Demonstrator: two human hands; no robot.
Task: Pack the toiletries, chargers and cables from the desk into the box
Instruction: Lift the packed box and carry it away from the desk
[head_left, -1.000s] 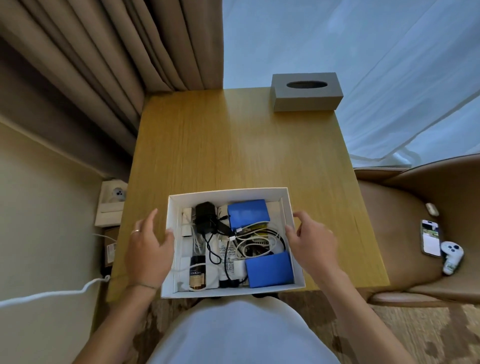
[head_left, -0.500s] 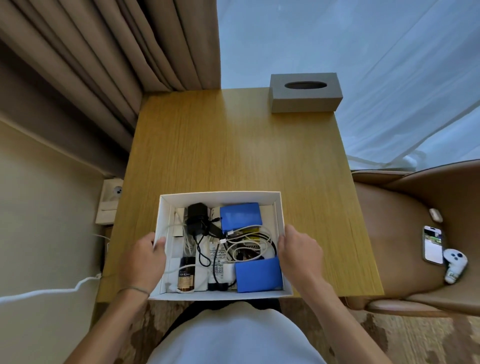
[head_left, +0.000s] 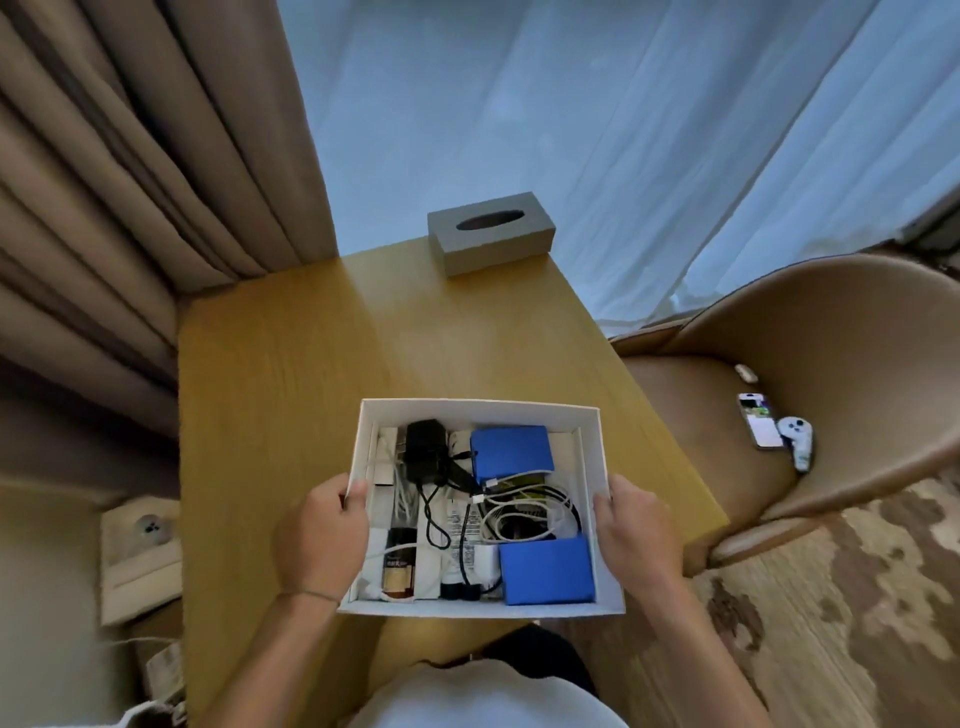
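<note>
The box (head_left: 480, 410) is white and has no lid on. It is sitting at the near edge of the desk (head_left: 311, 364), and its near end is sticking out past the edge toward the person. It is full of things. Between the two hands, white cables (head_left: 524, 512) are lying in a loose curl. Just past the hands, a black charger (head_left: 426, 449) is lying with its black cord trailing back between them. One blue pouch (head_left: 511, 452) is lying beyond the right thumb, and a second blue pouch (head_left: 545, 570) is lying just inside the right palm. A small brown bottle (head_left: 399, 566) is lying close inside the left wrist.

The left hand (head_left: 322, 540) is gripping the left wall of the box, with its thumb hooked over the rim. The right hand (head_left: 636, 535) is gripping the right wall the same way.

A grey tissue box (head_left: 491, 239) is sitting far beyond the hands, at the back of the desk.
</note>
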